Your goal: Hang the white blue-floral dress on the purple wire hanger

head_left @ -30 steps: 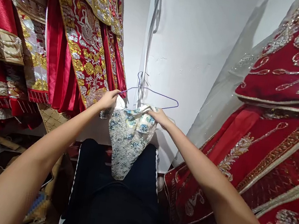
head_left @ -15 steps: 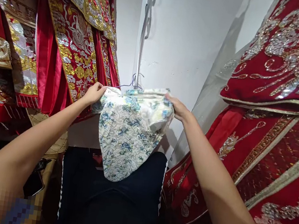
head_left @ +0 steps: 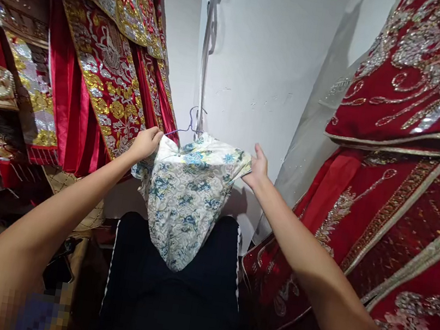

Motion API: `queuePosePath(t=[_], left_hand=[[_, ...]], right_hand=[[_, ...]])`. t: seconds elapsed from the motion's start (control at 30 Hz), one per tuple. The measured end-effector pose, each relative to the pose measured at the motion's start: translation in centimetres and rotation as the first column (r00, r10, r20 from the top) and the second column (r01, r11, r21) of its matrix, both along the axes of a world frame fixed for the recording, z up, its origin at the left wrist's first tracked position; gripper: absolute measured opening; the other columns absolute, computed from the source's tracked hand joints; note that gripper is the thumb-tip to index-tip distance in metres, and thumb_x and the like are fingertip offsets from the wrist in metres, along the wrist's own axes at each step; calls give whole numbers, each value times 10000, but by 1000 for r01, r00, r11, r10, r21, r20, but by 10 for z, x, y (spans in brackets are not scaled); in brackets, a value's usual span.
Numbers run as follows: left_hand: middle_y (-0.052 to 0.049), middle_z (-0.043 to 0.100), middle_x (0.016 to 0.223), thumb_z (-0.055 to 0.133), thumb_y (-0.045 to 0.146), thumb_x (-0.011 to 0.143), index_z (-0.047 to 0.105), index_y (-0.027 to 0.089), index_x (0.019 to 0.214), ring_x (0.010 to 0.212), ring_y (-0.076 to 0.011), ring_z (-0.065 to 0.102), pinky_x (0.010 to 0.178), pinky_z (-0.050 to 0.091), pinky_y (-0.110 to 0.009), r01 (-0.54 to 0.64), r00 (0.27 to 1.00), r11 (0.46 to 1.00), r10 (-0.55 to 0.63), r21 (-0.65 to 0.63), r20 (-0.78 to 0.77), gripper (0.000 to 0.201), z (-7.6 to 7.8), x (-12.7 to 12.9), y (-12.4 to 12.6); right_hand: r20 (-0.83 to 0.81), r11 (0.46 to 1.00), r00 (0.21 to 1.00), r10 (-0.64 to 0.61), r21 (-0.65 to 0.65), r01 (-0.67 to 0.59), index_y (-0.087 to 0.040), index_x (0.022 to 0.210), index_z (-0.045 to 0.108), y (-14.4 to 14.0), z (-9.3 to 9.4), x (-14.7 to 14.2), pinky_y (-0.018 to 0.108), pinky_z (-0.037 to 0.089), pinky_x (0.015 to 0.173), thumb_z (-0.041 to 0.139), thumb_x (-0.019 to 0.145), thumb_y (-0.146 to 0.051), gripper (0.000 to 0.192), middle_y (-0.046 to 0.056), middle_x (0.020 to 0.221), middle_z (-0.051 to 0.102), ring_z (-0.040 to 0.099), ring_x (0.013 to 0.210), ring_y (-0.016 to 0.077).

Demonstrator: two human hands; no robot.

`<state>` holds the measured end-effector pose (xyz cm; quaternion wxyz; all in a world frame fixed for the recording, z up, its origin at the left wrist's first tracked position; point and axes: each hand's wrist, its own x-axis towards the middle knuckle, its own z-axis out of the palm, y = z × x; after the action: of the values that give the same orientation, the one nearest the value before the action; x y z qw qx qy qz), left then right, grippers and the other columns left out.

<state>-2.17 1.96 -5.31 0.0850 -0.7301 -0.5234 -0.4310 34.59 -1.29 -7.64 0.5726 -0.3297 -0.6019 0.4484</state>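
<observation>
While both arms reached out in front of the person, everything hung close around them. Far to the left hung red robes (head_left: pixel 91 85) with thick gold and silver sewing, one pressed against the next. Low down on that side sat a woven basket (head_left: pixel 91 212), partly hidden by the left arm.

Next came the left hand (head_left: pixel 146 143). It was closed tight on the left top corner of a small white garment (head_left: pixel 186 198) with blue and green flowers. That corner was just beside the nearest red robe. A thin purple wire hanger (head_left: pixel 188 126) poked out of the top of the garment, and its hook went up to a metal strip (head_left: pixel 206 47) that ran down the white wall (head_left: pixel 261 55).

The flowered cloth hung in the middle, between the two hands, and its bottom came to a point over the person's dark trousers (head_left: pixel 166 300).

On the other side, the right hand (head_left: pixel 257 168) pinched the right top corner of the garment, with the thumb up. The two hands were well apart, one on each corner.

Far to the right hung more red dresses (head_left: pixel 407 187) with shiny silver swirls, and a clear plastic cover (head_left: pixel 309 145) hung between them and the wall
</observation>
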Motion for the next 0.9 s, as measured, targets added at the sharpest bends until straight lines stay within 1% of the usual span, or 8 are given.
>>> queuePosePath(t=[0.13,0.27,0.4,0.53,0.63,0.7,0.8,0.9], left_hand=[[-111,683,975,424,583,925,607,197,1022,878,-269,600,760,424,-339,-64,990,997,68,-32,125,438,2,4,6],[-138,688,998,601,623,812,580,170,1194,884,-303,622,763,449,-370,-47,985,994,63,-98,160,593,-2,5,6],[-104,705,864,569,576,859,661,160,945,813,-255,647,751,488,-348,185,971,974,-161,-132,177,434,-20,18,-11],[-98,723,903,484,592,922,676,156,904,883,-219,676,835,524,-338,566,798,822,-526,-64,295,477,-34,56,-42],[-110,732,919,434,608,944,686,149,887,922,-220,691,910,521,-361,667,653,744,-608,39,452,527,-29,94,-65],[-116,735,909,387,631,951,680,145,907,923,-223,704,917,527,-376,731,490,676,-615,94,617,570,-21,116,-75],[-118,731,1038,552,558,912,666,157,1032,1042,-230,689,949,524,-370,789,306,596,-591,148,746,434,-12,130,-77],[-104,720,1130,741,316,823,651,147,1137,1103,-212,662,991,514,-357,719,395,687,-531,107,750,368,-17,113,-69]], right_hand=[[-54,997,997,56,54,-53,-107,1209,648,-8,32,-7,531,470,953,247,816,-866,945,173,958,721,615,1123,376],[48,968,973,226,101,-230,-151,1147,682,-31,46,-29,529,482,911,373,829,-810,794,131,922,718,640,1049,355],[510,784,675,533,2,-621,-135,1051,728,-48,27,-44,484,509,870,693,736,-615,575,117,903,726,678,918,316],[777,863,629,17,306,-401,-205,1345,580,-39,-13,-58,507,437,1014,774,710,-419,697,151,1262,638,595,1153,337],[718,773,587,-374,591,-232,-168,1556,231,-27,-48,-74,589,233,1157,840,605,-444,1162,220,1558,306,283,1435,410],[649,682,545,-531,709,-180,-145,1572,95,-22,-63,-83,633,106,1177,815,624,-458,1231,237,1576,230,169,1473,417],[511,572,562,-650,816,-81,-170,1553,133,-21,-67,-85,598,230,1140,721,719,-418,1050,208,1446,383,341,1371,385],[474,555,549,-689,832,-22,-219,1488,333,-20,-55,-67,474,408,990,693,740,-395,849,141,1214,494,500,1137,333]])
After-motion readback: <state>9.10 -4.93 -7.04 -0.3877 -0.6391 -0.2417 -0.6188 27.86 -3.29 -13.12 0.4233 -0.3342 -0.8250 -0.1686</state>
